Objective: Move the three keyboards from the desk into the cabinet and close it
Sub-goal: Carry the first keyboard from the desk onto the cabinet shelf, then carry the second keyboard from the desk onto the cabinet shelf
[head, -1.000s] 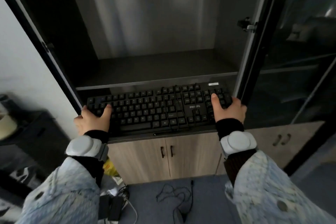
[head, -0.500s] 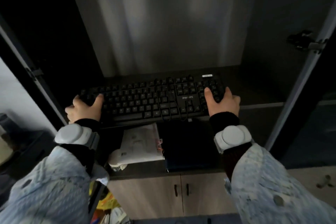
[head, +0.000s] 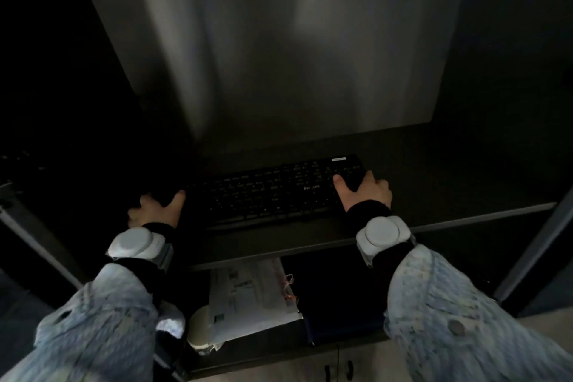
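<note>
A black keyboard (head: 266,192) lies flat inside the dark cabinet, over the upper shelf (head: 465,195). My left hand (head: 156,209) grips its left end, thumb on top. My right hand (head: 364,192) grips its right end, thumb on the keys. Whether the keyboard rests on the shelf or hovers just above it, I cannot tell. No other keyboard shows in this view.
The cabinet's grey back wall (head: 279,56) rises behind the keyboard. On the lower shelf lie a white paper packet (head: 248,301), a pale round object (head: 200,329) and a dark flat item (head: 338,295). A door frame (head: 536,245) stands at the right, another (head: 37,245) at the left.
Both hands have carried the keyboard up from the lower shelf level and deeper into the cabinet, over the upper shelf. The view has closed in on the cabinet interior.
</note>
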The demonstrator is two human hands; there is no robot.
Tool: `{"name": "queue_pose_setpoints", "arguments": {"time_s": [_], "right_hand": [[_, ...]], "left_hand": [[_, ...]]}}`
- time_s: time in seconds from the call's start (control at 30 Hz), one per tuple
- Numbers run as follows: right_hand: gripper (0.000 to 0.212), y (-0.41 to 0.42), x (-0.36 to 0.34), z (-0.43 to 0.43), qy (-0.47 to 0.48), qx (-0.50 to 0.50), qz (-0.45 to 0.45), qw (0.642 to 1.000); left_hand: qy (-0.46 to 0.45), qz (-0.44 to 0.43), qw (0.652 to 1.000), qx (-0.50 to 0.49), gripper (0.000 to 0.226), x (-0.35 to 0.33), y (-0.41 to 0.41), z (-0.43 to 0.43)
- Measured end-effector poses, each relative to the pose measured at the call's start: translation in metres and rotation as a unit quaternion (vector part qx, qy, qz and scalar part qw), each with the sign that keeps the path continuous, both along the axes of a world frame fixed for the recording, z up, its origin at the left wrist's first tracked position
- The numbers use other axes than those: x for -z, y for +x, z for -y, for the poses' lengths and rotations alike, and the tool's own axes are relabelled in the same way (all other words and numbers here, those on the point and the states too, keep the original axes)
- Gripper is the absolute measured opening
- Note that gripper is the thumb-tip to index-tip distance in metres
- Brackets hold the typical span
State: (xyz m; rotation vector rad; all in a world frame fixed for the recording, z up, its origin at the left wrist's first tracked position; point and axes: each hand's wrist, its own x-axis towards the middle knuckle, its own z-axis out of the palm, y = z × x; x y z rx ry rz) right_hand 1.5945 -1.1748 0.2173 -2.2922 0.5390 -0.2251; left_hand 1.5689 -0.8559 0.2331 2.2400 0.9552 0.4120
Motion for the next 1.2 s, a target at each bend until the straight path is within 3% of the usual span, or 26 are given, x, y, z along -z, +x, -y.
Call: {"name": "queue_pose_setpoints", "arguments": {"time_s": [0.27, 0.47, 0.67, 0.93, 1.03, 1.2], "right_hand": [[0.073, 0.006, 0.004, -0.006, -0.094, 0.016, -0.02, 0.995], [0.059, -0.026, -0.016, 0.004, -0.054, -0.015, 0.11, 0.992], [0.028, -0.102, -0.029, 0.013, 0.056, -0.164, 0.235, 0.956], [0.032, -0.242, 0.028, 0.029, 0.098, -0.351, 0.092, 0.927], [0.037, -0.301, 0.031, 0.011, 0.112, -0.437, 0.052, 0.891], [0.044, -0.392, 0.029, -0.025, 0.099, -0.547, 0.038, 0.83]], "left_hand": [[0.05, -0.028, 0.998, 0.032, 0.077, 0.006, 0.001, -0.005], [0.083, 0.059, 0.991, 0.086, 0.056, -0.011, -0.04, 0.023], [-0.06, 0.137, 0.972, 0.18, 0.021, -0.013, -0.131, 0.091], [-0.154, 0.094, 0.982, 0.051, 0.03, 0.061, -0.332, 0.191], [-0.182, 0.084, 0.98, 0.006, 0.041, 0.06, -0.398, 0.198], [-0.128, 0.087, 0.985, -0.082, 0.051, 0.048, -0.487, 0.186]]}}
